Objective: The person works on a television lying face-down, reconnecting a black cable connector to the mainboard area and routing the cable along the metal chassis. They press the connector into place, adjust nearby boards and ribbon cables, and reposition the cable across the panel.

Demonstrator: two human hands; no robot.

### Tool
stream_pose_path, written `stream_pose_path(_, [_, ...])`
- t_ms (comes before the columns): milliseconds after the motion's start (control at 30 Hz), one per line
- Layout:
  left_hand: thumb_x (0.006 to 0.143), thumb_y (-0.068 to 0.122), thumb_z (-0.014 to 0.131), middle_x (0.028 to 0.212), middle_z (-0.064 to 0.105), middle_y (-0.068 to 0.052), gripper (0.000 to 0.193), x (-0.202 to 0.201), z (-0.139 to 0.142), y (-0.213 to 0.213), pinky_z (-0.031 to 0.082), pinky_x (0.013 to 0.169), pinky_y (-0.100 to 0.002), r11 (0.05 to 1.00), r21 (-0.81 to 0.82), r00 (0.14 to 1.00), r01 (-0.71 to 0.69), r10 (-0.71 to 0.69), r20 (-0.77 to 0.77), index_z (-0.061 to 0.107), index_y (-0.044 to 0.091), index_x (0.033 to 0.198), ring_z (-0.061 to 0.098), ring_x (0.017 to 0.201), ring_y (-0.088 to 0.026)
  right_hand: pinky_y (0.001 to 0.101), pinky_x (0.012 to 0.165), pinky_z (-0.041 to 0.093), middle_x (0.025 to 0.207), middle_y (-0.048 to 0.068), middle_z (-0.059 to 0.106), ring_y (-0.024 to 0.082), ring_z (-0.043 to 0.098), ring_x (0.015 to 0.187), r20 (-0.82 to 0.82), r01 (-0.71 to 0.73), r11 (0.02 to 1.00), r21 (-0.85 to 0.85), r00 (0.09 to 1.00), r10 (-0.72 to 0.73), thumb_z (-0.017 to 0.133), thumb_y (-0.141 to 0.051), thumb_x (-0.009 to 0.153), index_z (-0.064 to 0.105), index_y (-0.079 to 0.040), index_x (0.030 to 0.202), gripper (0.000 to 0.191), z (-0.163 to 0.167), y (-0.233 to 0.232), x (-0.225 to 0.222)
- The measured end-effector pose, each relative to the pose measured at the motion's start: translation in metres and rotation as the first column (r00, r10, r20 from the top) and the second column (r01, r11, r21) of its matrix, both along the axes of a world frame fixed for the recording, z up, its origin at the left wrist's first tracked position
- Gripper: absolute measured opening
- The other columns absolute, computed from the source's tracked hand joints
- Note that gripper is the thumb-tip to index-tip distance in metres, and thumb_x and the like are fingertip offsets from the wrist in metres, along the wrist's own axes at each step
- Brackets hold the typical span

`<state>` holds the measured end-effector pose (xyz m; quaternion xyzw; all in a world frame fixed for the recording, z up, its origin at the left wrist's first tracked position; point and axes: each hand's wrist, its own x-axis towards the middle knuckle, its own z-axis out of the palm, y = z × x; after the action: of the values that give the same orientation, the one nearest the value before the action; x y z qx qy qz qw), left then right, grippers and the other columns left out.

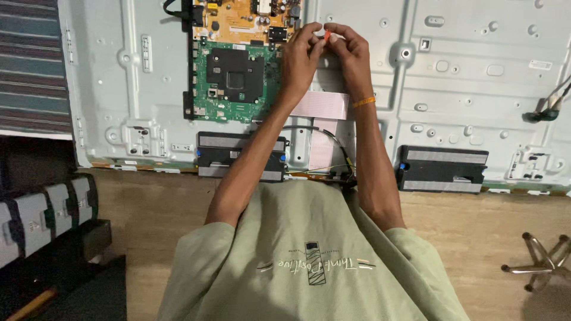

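Both hands meet near the top edge of the metal panel (452, 89), which lies flat on the desk (476, 238). The left hand (300, 56) and right hand (351, 50) are pinched together on a small orange piece (326, 35), fingertips of both closed around it; what exactly the piece is cannot be told, it is too small. It sits just right of the yellow board (238, 18), above the white ribbon cable (324, 106). The right wrist carries an orange band (363, 101).

The panel's back is already open: the yellow board and the green board (235, 80) below it lie bare, and both appear to remain seated, as far as can be seen. Two black speakers (241, 156) (443, 168) sit along the panel's near edge, thin wires running between them. A black plug (541, 114) lies at the panel's right edge. By this look the work is midway: cover off, boards in place, the hands busy at one small connector spot
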<state>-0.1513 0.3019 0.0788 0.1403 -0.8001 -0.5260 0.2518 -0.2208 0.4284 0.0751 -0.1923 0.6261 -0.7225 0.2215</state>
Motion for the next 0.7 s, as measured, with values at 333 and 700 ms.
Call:
stream_pose_path(333, [0.096, -0.002, 0.065, 0.106, 0.064, -0.010, 0.031, 0.013, -0.002, 0.010, 0.059, 0.078, -0.033, 0.998, 0.027, 0.989, -0.061, 0.064, -0.131, 0.064, 0.006, 0.126, 0.070, 0.089, -0.022, 0.0256, 0.084, 0.057, 0.100, 0.005, 0.073, 0.010, 0.068, 0.086, -0.020, -0.032, 0.998, -0.054, 0.999, 0.031, 0.061, -0.005, 0.106, 0.068, 0.005, 0.123, 0.021, 0.004, -0.006, -0.002])
stream_pose_path(700, [0.097, 0.006, 0.070, 0.114, 0.056, -0.013, 0.025, 0.011, 0.000, 0.010, 0.060, 0.080, -0.034, 0.993, -0.043, 0.992, -0.110, 0.107, -0.073, 0.067, 0.004, 0.122, 0.069, 0.094, -0.026, 0.0259, 0.091, 0.055, 0.104, 0.003, 0.071, 0.010, 0.065, 0.094, -0.130, -0.042, 0.998, -0.049, 0.991, 0.035, 0.061, -0.005, 0.111, 0.068, 0.003, 0.123, 0.016, 0.012, -0.006, 0.005])
